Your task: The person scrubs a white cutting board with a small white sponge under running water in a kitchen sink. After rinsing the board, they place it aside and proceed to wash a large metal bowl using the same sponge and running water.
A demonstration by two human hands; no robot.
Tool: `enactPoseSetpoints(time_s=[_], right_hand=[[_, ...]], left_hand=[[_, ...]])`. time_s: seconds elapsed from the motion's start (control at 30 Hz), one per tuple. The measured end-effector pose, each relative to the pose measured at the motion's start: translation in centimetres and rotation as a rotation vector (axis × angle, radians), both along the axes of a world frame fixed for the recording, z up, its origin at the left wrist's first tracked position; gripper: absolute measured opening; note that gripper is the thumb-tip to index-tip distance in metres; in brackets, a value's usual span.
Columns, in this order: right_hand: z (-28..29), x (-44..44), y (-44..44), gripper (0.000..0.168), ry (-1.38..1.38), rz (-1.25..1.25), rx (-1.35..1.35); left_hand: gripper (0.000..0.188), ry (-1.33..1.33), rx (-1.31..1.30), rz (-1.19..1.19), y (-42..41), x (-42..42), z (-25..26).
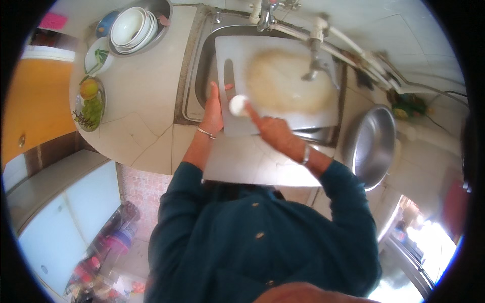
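Observation:
A pale plastic cutting board (pixel 280 119) with a slot handle lies across the stainless steel sink (pixel 192 94). A wide brownish stain or wet patch covers much of its face. My left hand (pixel 213 111) holds the board's left edge, and a fingertip shows through the slot. In my right hand (pixel 278 132) is a small round white object (pixel 238 105), pressed against the board beside the slot; its exact kind cannot be told. The index finger stretches along it while the other fingers curl in. Above the board's right part hangs a metal tap (pixel 313 57).
To the right stands a steel basin (pixel 373 146), tilted. White bowls (pixel 130 26) sit stacked in a metal bowl at the upper left. Below them, a plate (pixel 103 113) carries green grapes and a yellowish fruit. Pipes (pixel 290 31) and a second tap (pixel 266 17) line the wall.

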State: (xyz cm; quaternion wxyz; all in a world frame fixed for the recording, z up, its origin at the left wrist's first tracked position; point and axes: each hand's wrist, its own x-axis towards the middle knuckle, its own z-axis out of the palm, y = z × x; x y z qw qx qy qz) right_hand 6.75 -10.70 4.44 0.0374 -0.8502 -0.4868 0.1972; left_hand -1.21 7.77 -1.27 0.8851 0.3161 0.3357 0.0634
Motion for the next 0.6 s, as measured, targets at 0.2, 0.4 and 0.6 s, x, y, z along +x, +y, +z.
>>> enactPoseSetpoints(time_s=[0.2, 0.4, 0.6], right_hand=[[-3.7, 8.4, -6.4, 0.075, -0.339, -0.572, -0.008], [-2.0, 1.2, -5.4, 0.077, -0.206, -0.178, 0.003], [-6.0, 9.6, -14.7, 0.073, -0.627, -0.598, 0.15]], left_hand=[[0.038, 0.055, 0.127, -0.069, -0.7, 1.2, -0.4], [0.027, 0.162, 0.178, -0.233, 1.5, 1.5, -1.8], [0.03, 0.15, 0.124, -0.178, -0.3, 2.0, -1.0]])
